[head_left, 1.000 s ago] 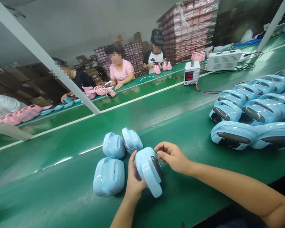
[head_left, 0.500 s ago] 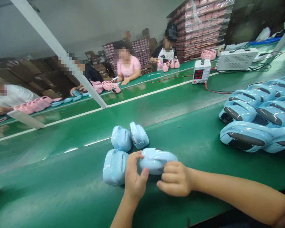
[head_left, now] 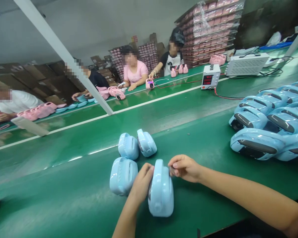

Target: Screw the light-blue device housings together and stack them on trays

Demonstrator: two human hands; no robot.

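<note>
A light-blue plastic device with a looped handle (head_left: pixel 161 195) stands upright on the green work surface (head_left: pixel 72 205), its handle on top. My left hand (head_left: pixel 142 181) grips it from the left, the fingertips partly hidden behind it. At its upper right edge, my right hand (head_left: pixel 185 168) is closed in a pinch. A small dark piece (head_left: pixel 172 171) shows between those fingers, too small to name. Directly left of my left hand stands a similar blue device (head_left: pixel 123 175). Two more, a blue device (head_left: pixel 128 146) and a tilted blue device (head_left: pixel 147 142), stand just behind.
Rows of blue devices (head_left: pixel 258 143) fill the right side. Farther back are a power supply (head_left: pixel 210 77) with red digits and a grey metal box (head_left: pixel 247 64). Co-workers handle pink devices (head_left: pixel 149 84) across the line. A slanting white post (head_left: pixel 64 56) crosses the left.
The blue device in my left hand has turned from lying sideways to upright and come nearer. My right hand has moved up to its upper edge. Across the line, a co-worker has set down a pink device.
</note>
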